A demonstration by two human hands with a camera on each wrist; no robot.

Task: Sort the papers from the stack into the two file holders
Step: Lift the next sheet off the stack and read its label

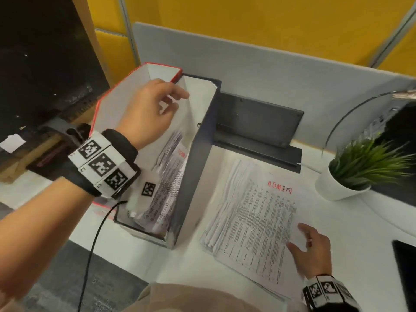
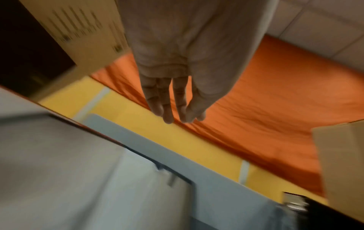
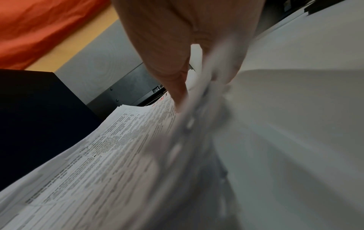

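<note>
I see my left hand [image 1: 146, 111] above the dark file holder [image 1: 195, 158], fingers loose, gripping nothing. My right hand [image 1: 313, 251] pinches the corner of the stack's [image 1: 254, 217] top sheet, red-lettered "ADMIN", just right of the holder.

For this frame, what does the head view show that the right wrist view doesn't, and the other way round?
Only the head view shows the left hand above the two file holders, the red-edged one and the dark one with papers in it, plus the potted plant and the red word ADMIN atop the stack.

Only the right wrist view shows, blurred, a sheet edge lifted beside the fingers.

Both share the right hand at the near right corner of the paper stack, printed text uppermost, on the white desk.
</note>
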